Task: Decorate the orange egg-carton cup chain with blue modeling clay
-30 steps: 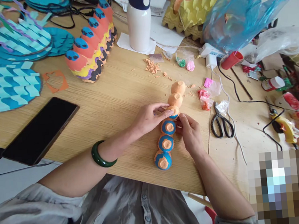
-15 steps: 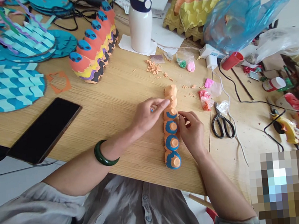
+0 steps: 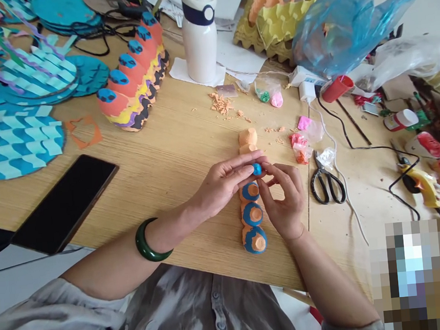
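Observation:
An orange egg-carton strip (image 3: 252,214) with blue rings round its cones lies on the wooden table (image 3: 173,153), running away from me. My left hand (image 3: 225,182) and my right hand (image 3: 282,200) meet above its middle. Both pinch a small lump of blue clay (image 3: 257,169) between their fingertips. The strip's far end (image 3: 247,138) is plain orange. A green bangle (image 3: 146,242) is on my left wrist.
A black phone (image 3: 63,202) lies at the left. A painted carton caterpillar (image 3: 131,80) and blue paper fish (image 3: 13,137) sit beyond it. A white bottle (image 3: 200,33) stands at the back. Scissors (image 3: 326,186), clay bags (image 3: 303,145), cables and a glue gun (image 3: 417,181) crowd the right.
Both hands rose off the strip and came together, pinching a lump of blue clay between them. The strip now lies straight and still on the table.

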{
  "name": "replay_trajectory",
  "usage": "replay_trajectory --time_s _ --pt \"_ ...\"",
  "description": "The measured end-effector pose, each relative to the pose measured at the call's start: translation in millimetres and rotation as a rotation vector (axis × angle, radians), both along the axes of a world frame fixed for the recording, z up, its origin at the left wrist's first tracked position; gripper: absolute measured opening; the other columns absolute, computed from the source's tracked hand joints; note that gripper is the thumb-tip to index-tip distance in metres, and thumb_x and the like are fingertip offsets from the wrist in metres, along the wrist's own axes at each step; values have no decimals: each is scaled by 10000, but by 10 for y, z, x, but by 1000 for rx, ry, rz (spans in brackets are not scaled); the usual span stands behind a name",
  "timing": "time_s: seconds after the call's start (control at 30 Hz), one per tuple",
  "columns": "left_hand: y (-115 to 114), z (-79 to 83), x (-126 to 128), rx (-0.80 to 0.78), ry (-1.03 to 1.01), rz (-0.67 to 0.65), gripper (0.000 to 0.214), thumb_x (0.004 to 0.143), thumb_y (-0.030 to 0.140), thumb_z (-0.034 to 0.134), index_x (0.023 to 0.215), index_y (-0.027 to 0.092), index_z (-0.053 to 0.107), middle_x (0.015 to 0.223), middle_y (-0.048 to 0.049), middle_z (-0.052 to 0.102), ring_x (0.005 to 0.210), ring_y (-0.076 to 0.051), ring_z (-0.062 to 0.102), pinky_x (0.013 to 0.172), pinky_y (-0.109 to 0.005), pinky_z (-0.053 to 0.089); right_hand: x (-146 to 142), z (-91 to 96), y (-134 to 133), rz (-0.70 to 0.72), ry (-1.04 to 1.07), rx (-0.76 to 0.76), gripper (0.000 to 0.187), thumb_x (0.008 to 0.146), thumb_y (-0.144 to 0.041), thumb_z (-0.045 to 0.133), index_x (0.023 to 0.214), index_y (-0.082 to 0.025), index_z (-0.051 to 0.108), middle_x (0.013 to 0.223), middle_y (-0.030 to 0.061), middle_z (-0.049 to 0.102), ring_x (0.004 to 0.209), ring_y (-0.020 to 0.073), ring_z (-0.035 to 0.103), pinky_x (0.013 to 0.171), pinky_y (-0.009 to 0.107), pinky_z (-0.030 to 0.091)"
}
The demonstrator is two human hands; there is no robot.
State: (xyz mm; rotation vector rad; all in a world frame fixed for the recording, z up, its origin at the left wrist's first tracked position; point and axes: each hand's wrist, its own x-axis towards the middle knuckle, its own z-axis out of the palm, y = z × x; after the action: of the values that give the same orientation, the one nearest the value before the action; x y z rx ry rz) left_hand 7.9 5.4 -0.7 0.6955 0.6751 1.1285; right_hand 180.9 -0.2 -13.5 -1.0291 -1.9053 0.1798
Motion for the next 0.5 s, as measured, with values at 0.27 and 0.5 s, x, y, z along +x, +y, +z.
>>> replay_trajectory --time_s 0.27,0.5 --pt "-27 48 -33 230 342 18 373 935 397 733 1221 165 789 1255 -100 792 1159 -229 752 1003 -324 617 29 19 -8 -74 -44 65 168 965 -158 699 1076 -281 727 908 27 731 753 184 643 692 384 556" --pt "20 3 -49 235 464 96 377 898 458 766 1111 151 816 1103 -83 833 1019 -212 790 915 -292 639 -15 29 -21 -3 41 -64 242 965 -196 688 1197 -265 674 937 31 734 780 183 663 688 375 598"
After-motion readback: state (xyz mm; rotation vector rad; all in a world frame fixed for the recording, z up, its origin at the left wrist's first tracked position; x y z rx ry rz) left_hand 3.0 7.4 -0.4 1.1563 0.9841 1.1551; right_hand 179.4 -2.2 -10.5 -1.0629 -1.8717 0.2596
